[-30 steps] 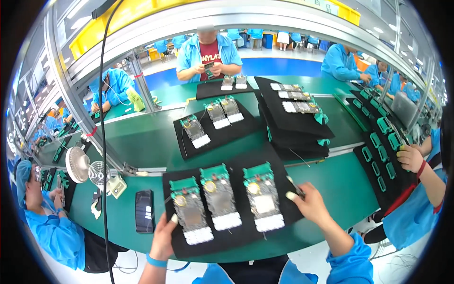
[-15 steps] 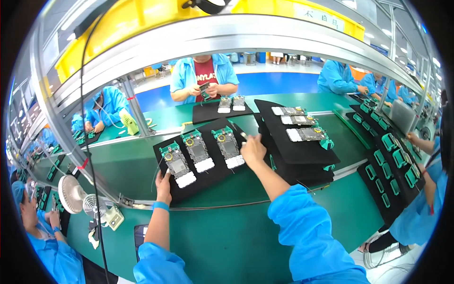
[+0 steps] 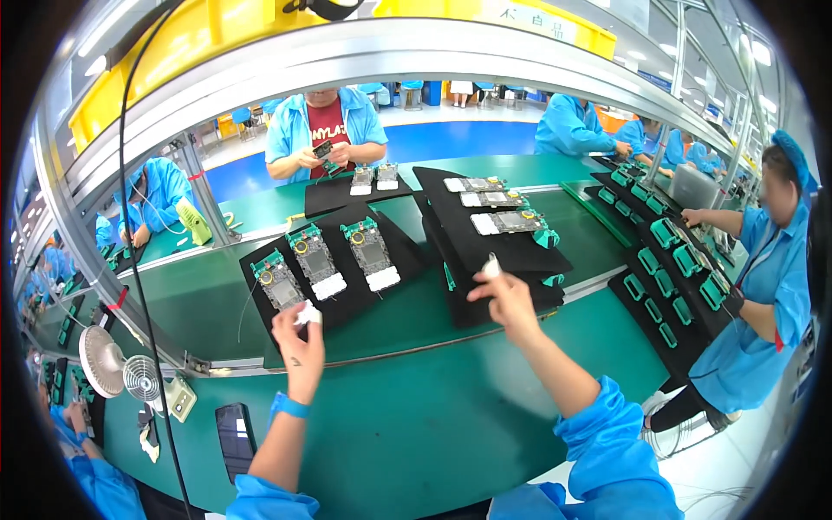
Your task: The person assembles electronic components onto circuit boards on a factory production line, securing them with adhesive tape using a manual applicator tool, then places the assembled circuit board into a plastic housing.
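Three grey circuit boards with green ends and white lower ends rest in a slanted row on a black mat (image 3: 334,316). My left hand (image 3: 300,348) is at the leftmost board (image 3: 276,279), its fingers closed around the white end and partly covering it. The middle board (image 3: 312,256) and the right board (image 3: 371,251) lie untouched. My right hand (image 3: 511,310) is off this mat, fingers apart, a white cover on one fingertip. It is at the near edge of a stack of black mats (image 3: 511,260) carrying several more boards (image 3: 507,222).
A black phone (image 3: 234,440) lies on the green table (image 3: 399,433) at the left, near a white fan (image 3: 102,360). A metal frame bar (image 3: 347,56) crosses above. Opposite, a person (image 3: 325,130) handles a board; another (image 3: 754,286) stands right beside mats holding green parts (image 3: 685,260).
My left hand has gone from the mat's left edge to the leftmost board's white end. My right hand has left the right board and moved right to the mat stack. The view has shifted.
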Demonstrator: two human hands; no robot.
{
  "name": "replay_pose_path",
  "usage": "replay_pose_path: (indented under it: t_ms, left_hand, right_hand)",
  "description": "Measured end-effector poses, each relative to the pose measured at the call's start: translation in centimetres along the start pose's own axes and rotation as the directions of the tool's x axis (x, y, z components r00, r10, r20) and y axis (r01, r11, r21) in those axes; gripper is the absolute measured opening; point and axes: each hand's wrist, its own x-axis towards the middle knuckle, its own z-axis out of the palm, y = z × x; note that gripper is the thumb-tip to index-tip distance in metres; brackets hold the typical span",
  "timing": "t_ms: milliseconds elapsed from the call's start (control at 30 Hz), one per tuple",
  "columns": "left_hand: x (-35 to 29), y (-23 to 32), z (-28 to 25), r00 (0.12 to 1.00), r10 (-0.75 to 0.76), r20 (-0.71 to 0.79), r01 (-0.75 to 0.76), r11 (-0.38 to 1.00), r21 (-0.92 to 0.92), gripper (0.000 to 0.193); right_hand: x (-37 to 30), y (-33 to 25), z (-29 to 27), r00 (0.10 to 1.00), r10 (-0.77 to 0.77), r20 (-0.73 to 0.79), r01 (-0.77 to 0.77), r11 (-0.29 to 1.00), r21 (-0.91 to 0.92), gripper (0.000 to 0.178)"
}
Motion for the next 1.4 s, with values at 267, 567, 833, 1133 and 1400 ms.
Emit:
replay_pose_path:
  t_ms: [267, 567, 833, 1133, 1400]
  left_hand:
    - [-5.2, 6.2, 2.3, 0.972, 0.018, 0.233, 0.032, 0.977, -0.21, 0.021]
    - [-4.1, 7.7, 6.0, 0.535, -0.171, 0.827, 0.839, -0.003, -0.544, 0.082]
    - [-3.7, 7.5, 3.6, 0.388, -0.044, 0.921, 0.921, 0.042, -0.387, 0.073]
    - [-16.5, 12.0, -8.2, 0.096, -0.408, 0.908, 0.702, 0.674, 0.228, 0.029]
    - [-18.2, 11.5, -3.5, 0.6, -0.334, 0.727, 0.685, 0.684, -0.251, 0.036]
  right_hand:
    - [2.1, 0.1, 0.1, 0.957, 0.123, -0.261, -0.025, 0.937, 0.35, 0.036]
    - [-5.0, 2.2, -8.9, 0.99, 0.142, -0.004, -0.129, 0.909, 0.397, 0.032]
    - [-18.2, -2.4, -19.6, 0.942, 0.249, 0.226, -0.224, 0.966, -0.131, 0.031]
    - [-17.2, 2.2, -22.6, 0.995, -0.054, -0.085, -0.039, 0.568, -0.822, 0.027]
    - [-18.6, 4.5, -5.7, 0.856, -0.331, 0.397, 0.517, 0.543, -0.661, 0.027]
